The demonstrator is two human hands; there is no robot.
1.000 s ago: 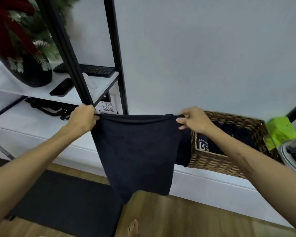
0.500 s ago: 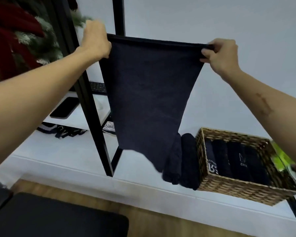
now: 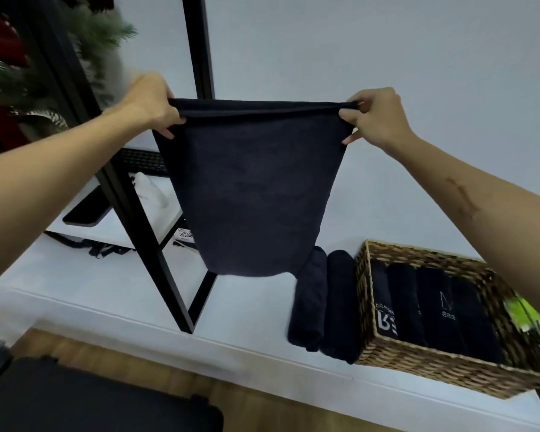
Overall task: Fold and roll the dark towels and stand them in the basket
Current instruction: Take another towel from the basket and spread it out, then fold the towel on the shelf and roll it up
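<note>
Head view: left hand (image 3: 148, 102) and right hand (image 3: 379, 115) each pinch a top corner of a dark towel (image 3: 250, 188), stretched between them and hanging free above the white counter (image 3: 237, 310). Two rolled towels (image 3: 326, 302) lie side by side on the counter, touching the wicker basket (image 3: 434, 367). More dark rolls (image 3: 434, 310) fill the basket. Black shelf frame (image 3: 144, 219) behind, left.

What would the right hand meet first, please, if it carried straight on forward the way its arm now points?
Probably the bare white wall: the right hand, gripping the towel, points up and forward, and nothing shows between. Depth is unclear.
</note>
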